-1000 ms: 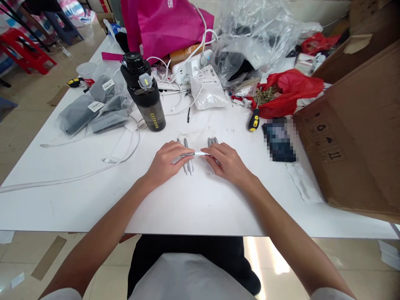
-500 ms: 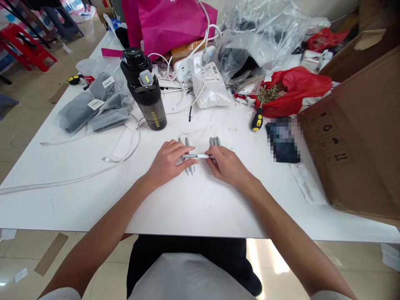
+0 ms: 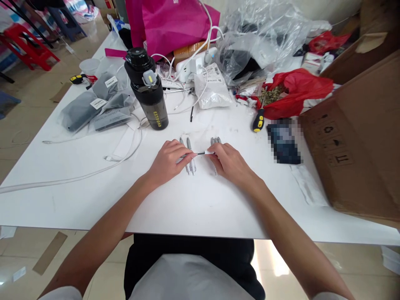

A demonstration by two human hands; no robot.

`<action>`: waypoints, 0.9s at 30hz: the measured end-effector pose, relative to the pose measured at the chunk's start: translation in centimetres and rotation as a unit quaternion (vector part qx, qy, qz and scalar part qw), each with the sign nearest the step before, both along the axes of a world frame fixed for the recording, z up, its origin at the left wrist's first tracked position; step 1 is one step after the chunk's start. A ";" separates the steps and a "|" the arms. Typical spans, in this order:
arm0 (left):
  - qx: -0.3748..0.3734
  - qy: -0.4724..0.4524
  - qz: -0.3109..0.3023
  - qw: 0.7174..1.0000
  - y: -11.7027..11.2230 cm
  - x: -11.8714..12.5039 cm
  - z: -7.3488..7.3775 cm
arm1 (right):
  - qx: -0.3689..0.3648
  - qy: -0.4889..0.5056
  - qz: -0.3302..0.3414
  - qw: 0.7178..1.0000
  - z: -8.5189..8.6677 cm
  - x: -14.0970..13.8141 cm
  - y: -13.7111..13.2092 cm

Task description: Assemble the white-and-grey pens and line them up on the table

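Note:
A pen (image 3: 201, 153) lies crosswise between my hands, just above the table. A thin dark length, which looks like its refill, shows between a part at my left fingertips and a white barrel section on the right. My left hand (image 3: 168, 160) is closed in a pinch on the left end. The fingers of my right hand (image 3: 233, 163) are closed on the white section. Below and beside my left fingers lie grey-and-clear pens (image 3: 188, 143), partly covered. Another small group of grey pens (image 3: 215, 140) lies by my right fingers, its lower part mostly hidden.
A black water bottle (image 3: 150, 93) stands behind my left hand. Bagged dark items (image 3: 83, 110) and white cables (image 3: 131, 156) lie left. A thin black rod (image 3: 191, 114), a yellow-black screwdriver (image 3: 258, 121), a red bag (image 3: 300, 91) and a cardboard box (image 3: 356, 137) are beyond and right.
The grey and white pen parts showed joined between my hands before; now a thin dark length is exposed between them. My left fingers have closed from a spread hold into a pinch.

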State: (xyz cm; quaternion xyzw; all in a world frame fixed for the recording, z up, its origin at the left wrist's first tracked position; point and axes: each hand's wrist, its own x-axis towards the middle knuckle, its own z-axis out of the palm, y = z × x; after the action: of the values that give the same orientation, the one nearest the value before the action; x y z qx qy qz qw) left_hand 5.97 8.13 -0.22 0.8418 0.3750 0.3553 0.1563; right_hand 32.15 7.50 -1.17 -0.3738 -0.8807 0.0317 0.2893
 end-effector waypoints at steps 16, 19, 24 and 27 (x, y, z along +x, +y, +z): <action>0.006 -0.043 0.032 0.999 0.1 -0.1 0.2 | 0.045 -0.055 -0.044 0.996 0.8 1.1 0.6; 0.011 -0.051 0.036 0.998 0.1 -0.2 0.4 | 0.037 -0.047 -0.050 0.997 0.9 1.2 0.6; 0.010 -0.056 0.052 0.997 -0.1 -0.2 0.6 | 0.044 -0.032 -0.052 0.997 0.9 1.1 0.6; 0.008 -0.060 0.058 0.996 -0.1 -0.3 0.7 | 0.043 -0.025 -0.051 0.997 0.9 1.1 0.6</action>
State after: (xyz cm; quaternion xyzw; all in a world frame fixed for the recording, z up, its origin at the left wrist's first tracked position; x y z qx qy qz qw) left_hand 5.70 8.04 0.46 0.7970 0.4103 0.4169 0.1506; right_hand 33.30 8.05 -0.30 -0.4061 -0.8679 -0.0303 0.2845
